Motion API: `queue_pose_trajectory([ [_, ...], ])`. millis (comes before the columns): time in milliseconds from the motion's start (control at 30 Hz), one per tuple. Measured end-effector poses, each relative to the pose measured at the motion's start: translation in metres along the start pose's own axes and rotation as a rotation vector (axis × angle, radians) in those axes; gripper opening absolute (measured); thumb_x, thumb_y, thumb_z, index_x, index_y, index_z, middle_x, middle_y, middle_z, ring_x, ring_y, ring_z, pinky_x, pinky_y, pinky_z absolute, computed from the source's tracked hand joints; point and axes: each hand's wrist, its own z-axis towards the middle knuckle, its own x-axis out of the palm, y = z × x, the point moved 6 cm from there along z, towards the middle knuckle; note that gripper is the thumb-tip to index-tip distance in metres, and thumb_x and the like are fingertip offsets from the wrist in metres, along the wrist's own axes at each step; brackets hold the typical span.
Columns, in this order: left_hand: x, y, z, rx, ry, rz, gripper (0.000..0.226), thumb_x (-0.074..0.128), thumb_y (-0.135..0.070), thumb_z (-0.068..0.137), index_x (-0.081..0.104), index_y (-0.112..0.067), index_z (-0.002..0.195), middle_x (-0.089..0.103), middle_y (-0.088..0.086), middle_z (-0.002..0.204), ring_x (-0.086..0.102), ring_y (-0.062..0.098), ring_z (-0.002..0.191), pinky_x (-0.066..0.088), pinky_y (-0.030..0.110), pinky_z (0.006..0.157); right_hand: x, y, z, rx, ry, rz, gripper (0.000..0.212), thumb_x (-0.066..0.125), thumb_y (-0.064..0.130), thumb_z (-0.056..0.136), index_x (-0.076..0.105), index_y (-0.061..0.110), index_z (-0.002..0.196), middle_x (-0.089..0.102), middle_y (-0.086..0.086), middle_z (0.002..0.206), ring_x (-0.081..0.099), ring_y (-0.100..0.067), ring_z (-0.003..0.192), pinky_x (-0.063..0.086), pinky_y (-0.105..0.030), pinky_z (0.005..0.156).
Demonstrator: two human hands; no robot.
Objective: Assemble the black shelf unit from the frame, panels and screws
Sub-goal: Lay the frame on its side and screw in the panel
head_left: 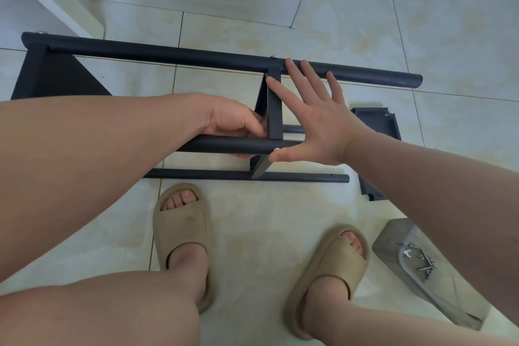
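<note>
On the tiled floor (280, 216) lies the half-built black shelf unit (179, 55). The left hand (236, 121) curls around its raised tube (224, 144). The right hand (317, 118), fingers straight and spread wide, presses the middle panel (274, 109). An uneven push could skew the panel and bind the screw (276, 150) beside the thumb.

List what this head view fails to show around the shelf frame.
Head view:
- left hand: fingertips behind the near tube.
- loose panel: middle covered by the right forearm.
- screws in the bag: too small to count.
- left end panel: partly under left forearm.
</note>
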Motion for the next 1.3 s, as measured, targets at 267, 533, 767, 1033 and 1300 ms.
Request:
queue_pose_trajectory([
  [267, -0.004, -0.004, 0.002, 0.080, -0.057, 0.069, 0.019, 0.048, 0.004, 0.095, 0.060, -0.008, 0.105, 0.070, 0.004, 0.084, 0.068, 0.013, 0.072, 0.058, 0.024, 0.069, 0.000, 0.000, 0.000, -0.001, -0.004, 0.006, 0.121, 0.031, 0.099, 0.063, -0.010, 0.039, 0.159, -0.022, -0.001, 0.167, -0.022, -0.024, 0.153, -0.010, -0.057, 0.122],
  [533, 0.002, 0.002, 0.001, -0.042, -0.051, -0.074, 0.026, 0.047, -0.010, 0.099, 0.069, -0.013, 0.085, 0.070, 0.003, 0.074, 0.065, 0.013, 0.070, 0.051, 0.030, 0.081, 0.000, 0.000, 0.000, -0.002, -0.003, -0.007, 0.121, 0.028, 0.101, 0.063, -0.011, 0.039, 0.159, -0.023, -0.001, 0.167, -0.022, -0.025, 0.153, -0.008, -0.058, 0.122],
  [767, -0.002, -0.003, -0.003, -0.018, -0.110, 0.085, 0.014, 0.055, -0.010, 0.097, 0.069, -0.008, 0.095, 0.070, 0.004, 0.079, 0.064, 0.016, 0.078, 0.050, 0.033, 0.091, 0.000, 0.000, 0.000, 0.001, -0.003, -0.003, 0.121, 0.031, 0.099, 0.063, -0.010, 0.039, 0.159, -0.022, -0.002, 0.167, -0.022, -0.024, 0.153, -0.007, -0.059, 0.122],
  [1033, -0.002, -0.010, -0.005, 0.003, -0.132, 0.128, 0.015, 0.055, 0.000, 0.094, 0.068, -0.006, 0.092, 0.072, 0.011, 0.085, 0.066, 0.023, 0.084, 0.046, 0.042, 0.103, 0.000, 0.000, 0.001, -0.004, -0.003, 0.001, 0.121, 0.029, 0.101, 0.062, -0.010, 0.039, 0.159, -0.023, -0.001, 0.167, -0.023, -0.024, 0.153, -0.008, -0.058, 0.122],
  [1300, -0.004, -0.012, -0.004, 0.049, -0.137, 0.144, 0.017, 0.052, 0.004, 0.093, 0.066, -0.007, 0.094, 0.071, 0.009, 0.086, 0.067, 0.020, 0.083, 0.051, 0.033, 0.091, 0.001, 0.000, 0.001, -0.003, -0.003, 0.000, 0.120, 0.030, 0.100, 0.063, -0.011, 0.039, 0.159, -0.023, -0.001, 0.167, -0.023, -0.024, 0.153, -0.009, -0.058, 0.122],
])
